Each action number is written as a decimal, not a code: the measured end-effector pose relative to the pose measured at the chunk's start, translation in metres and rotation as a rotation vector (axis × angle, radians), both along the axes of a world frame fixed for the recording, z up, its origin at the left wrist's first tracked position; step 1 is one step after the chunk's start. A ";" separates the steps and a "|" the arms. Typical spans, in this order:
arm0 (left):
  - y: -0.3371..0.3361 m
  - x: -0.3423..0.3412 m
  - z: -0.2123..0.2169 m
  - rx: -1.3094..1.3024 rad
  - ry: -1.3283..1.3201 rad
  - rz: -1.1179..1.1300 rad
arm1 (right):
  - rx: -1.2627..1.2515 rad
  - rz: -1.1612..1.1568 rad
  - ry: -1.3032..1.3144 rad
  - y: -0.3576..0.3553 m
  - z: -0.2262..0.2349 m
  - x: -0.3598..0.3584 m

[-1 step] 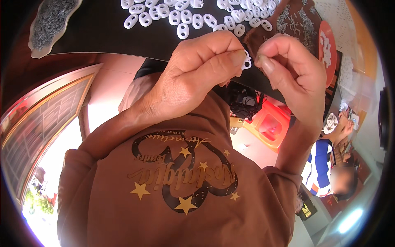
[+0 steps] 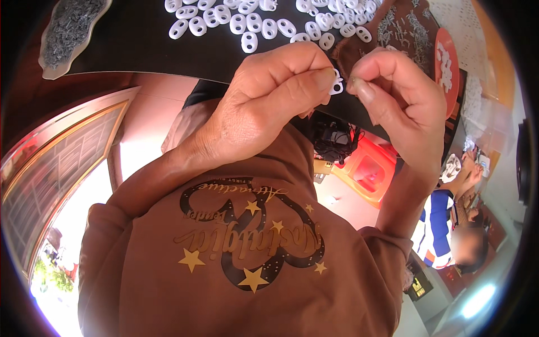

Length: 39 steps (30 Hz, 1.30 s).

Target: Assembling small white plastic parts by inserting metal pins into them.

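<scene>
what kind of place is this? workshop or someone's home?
Probably a small home workshop for hand assembly. A dark table holds many loose white two-hole plastic links and a tray of small grey metal parts; both hands pinch one white link.

Left hand (image 2: 269,98) and right hand (image 2: 398,95) raised together, fingertips pinched, nearly touching; forearms rising from below.

Loose links (image 2: 264,22) on table (image 2: 140,45); tray (image 2: 70,33) left; hands nearer.

A black table (image 2: 140,45) carries scattered white two-holed plastic pieces (image 2: 250,25), a grey tray (image 2: 48,64) and an orange dish (image 2: 449,90).
</scene>
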<state>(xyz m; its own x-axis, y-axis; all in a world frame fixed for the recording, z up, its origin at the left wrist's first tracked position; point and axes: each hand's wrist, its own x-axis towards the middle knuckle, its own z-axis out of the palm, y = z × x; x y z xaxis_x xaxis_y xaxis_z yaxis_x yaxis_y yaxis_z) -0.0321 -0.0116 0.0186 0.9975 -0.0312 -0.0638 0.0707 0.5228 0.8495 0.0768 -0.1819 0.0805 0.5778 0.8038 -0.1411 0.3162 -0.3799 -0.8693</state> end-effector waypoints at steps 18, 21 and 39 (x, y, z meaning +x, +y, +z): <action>-0.004 0.001 0.001 0.005 0.001 -0.009 | 0.126 -0.208 0.098 0.013 -0.004 -0.016; -0.004 0.000 0.000 0.008 -0.038 -0.005 | 0.163 -0.214 0.027 0.016 -0.010 -0.020; -0.004 -0.001 -0.005 0.044 -0.115 0.050 | 0.199 -0.244 -0.141 0.026 -0.019 -0.027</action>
